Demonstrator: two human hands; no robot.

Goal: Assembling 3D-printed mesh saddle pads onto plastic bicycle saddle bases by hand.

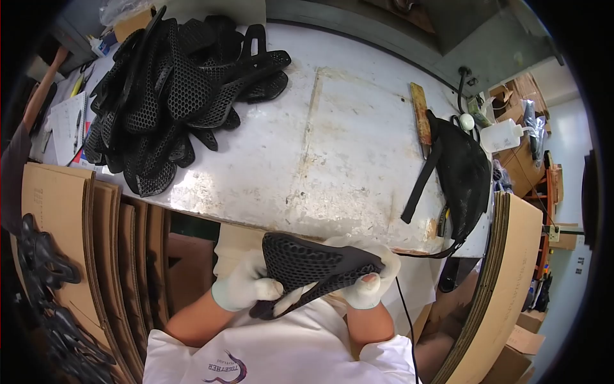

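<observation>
I hold a black honeycomb bike saddle pad (300,259) in front of my chest, just off the near edge of the worktable. Its wide end is to the left, and a long slot runs through its middle. My left hand (248,283), in a white glove, is closed on the lower left edge. On the narrow right end, my right hand (372,281) is closed too, its bare thumb tip on the near side and its other fingers partly hidden behind the pad. A heap of similar black saddle pads (185,83) lies on the table's left side.
The scuffed white worktable (358,160) spans the view ahead. On its right lie a black bag (460,173), a wooden strip (419,112) and a white bottle (504,136). Cardboard sheets (61,237) stand at left, more at right. Another person's arm (43,96) shows far left.
</observation>
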